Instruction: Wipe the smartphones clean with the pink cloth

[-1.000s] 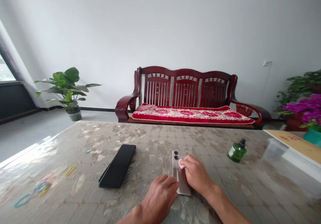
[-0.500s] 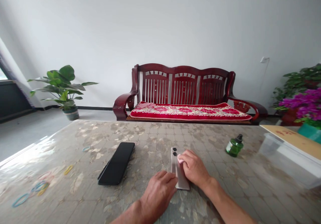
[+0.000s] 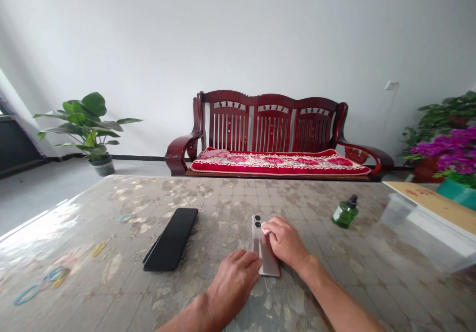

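Note:
A silvery-pink phone (image 3: pixel 270 268) lies back side up on the table, its two round black camera lenses at the far end. My left hand (image 3: pixel 235 278) is closed at its left edge, fingertips against the phone near its lower half. Pinched in my right hand (image 3: pixel 285 242) is a small pale pink piece of cloth or tissue (image 3: pixel 265 228), mostly hidden by the fingers. It rests on the phone's back, just below and right of the lenses. Left of my hands lies a black phone (image 3: pixel 173 240), dark face up, with another thin edge showing beneath it.
A green bottle with a black top (image 3: pixel 345 213) stands to the right. Beyond it is a clear plastic box (image 3: pixel 416 232) with a tan board (image 3: pixel 431 205) on top. Several coloured rubber bands (image 3: pixel 55 277) lie at left. A wooden bench (image 3: pixel 273 123) stands behind the table.
The whole view has shifted slightly, so everything sits a little higher and further left. Both hands keep nearly the same place on the silvery-pink phone.

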The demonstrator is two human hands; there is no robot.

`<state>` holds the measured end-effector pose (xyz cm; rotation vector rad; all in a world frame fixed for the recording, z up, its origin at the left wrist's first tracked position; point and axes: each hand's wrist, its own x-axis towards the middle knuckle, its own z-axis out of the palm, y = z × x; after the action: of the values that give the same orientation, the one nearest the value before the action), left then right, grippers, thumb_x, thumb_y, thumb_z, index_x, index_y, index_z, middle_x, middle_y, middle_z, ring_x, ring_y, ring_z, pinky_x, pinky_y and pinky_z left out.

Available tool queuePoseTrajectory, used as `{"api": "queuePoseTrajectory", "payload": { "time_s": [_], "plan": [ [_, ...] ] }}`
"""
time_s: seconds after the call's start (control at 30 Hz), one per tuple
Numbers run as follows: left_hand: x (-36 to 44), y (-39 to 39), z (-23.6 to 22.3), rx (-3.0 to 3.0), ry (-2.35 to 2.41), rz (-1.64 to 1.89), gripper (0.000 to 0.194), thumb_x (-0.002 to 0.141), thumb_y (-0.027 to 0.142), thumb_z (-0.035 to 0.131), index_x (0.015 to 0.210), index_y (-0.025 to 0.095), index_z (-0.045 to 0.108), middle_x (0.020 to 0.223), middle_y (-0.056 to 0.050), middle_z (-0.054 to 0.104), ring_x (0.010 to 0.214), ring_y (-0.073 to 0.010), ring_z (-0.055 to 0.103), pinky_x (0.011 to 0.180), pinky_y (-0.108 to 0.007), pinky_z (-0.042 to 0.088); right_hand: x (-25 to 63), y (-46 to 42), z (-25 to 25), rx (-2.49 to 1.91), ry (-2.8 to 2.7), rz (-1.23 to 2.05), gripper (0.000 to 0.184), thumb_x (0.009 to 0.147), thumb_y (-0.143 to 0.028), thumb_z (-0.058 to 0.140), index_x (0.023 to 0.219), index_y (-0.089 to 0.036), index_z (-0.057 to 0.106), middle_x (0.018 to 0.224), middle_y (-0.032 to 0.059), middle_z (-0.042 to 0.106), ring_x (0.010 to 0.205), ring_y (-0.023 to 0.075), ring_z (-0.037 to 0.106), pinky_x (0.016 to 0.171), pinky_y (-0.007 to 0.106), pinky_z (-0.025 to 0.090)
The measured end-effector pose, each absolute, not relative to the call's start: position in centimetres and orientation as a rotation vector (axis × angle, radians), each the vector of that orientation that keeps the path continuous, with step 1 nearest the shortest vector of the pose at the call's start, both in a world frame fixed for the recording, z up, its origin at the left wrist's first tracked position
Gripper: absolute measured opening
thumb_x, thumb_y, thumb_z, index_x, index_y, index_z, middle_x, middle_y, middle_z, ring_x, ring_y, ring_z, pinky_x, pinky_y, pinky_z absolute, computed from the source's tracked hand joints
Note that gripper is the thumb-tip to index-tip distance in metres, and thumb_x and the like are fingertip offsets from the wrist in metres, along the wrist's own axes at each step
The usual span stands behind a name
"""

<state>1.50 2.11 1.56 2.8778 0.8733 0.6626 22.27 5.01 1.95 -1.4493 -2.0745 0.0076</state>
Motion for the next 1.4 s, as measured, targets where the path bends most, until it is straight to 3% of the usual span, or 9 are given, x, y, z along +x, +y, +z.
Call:
{"api": "queuePoseTrajectory", "payload": {
  "time_s": [0.27,0.5,0.67,1.1,1.4],
  "plan": [
    [1.6,2.1,1.4,2.894,0.849,0.746,0.018,0.100,0.020,0.047,0.094,0.020,0.064,0.086,-0.003,0.064,0.080,-0.0176,0.060,0.076,-0.026,0.052,22.2,2.5,2.0,-1.357,-2.126,0.069,0.028,0.074,0.002,0.048,0.077,-0.022,0.064,0.080,0.0014,0.060,0.081,0.0167,0.055,0.073,0.025,0.043],
    [1.6,2.2,1.3,2.879,0.863,0.655,0.006,0.093,0.015,0.059,0.092,0.020,0.062,0.092,-0.002,0.066,0.081,-0.0196,0.062,0.076,-0.030,0.051,21.9,3.9,2.0,-1.440,-2.056,0.062,0.028,0.082,0.000,0.046,0.078,-0.021,0.064,0.083,0.0024,0.062,0.084,0.0170,0.056,0.078,0.026,0.043],
    [1.7,2.3,0.9,2.877,0.882,0.664,0.007,0.090,0.014,0.063,0.088,0.020,0.061,0.089,-0.001,0.066,0.078,-0.0203,0.061,0.074,-0.031,0.051,20.8,3.8,2.3,-1.402,-2.123,0.066,0.029,0.080,0.002,0.046,0.077,-0.021,0.063,0.083,0.0019,0.061,0.085,0.0169,0.055,0.077,0.027,0.042],
    [1.7,2.2,1.2,2.935,0.810,0.864,0.015,0.100,0.022,0.051,0.088,0.020,0.061,0.082,-0.001,0.062,0.074,-0.0161,0.059,0.073,-0.025,0.050,21.4,4.4,2.3,-1.357,-2.117,0.012,0.031,0.079,0.003,0.045,0.079,-0.022,0.063,0.081,0.0020,0.061,0.083,0.0173,0.054,0.076,0.027,0.041],
    [1.7,2.2,1.0,2.916,0.831,0.764,0.010,0.095,0.016,0.055,0.087,0.019,0.059,0.086,-0.002,0.065,0.075,-0.0191,0.060,0.070,-0.029,0.050,21.9,3.3,2.0,-1.216,-2.258,0.049,0.027,0.082,0.000,0.047,0.081,-0.022,0.062,0.081,0.0020,0.060,0.082,0.0178,0.053,0.075,0.028,0.041]
  ]
}}
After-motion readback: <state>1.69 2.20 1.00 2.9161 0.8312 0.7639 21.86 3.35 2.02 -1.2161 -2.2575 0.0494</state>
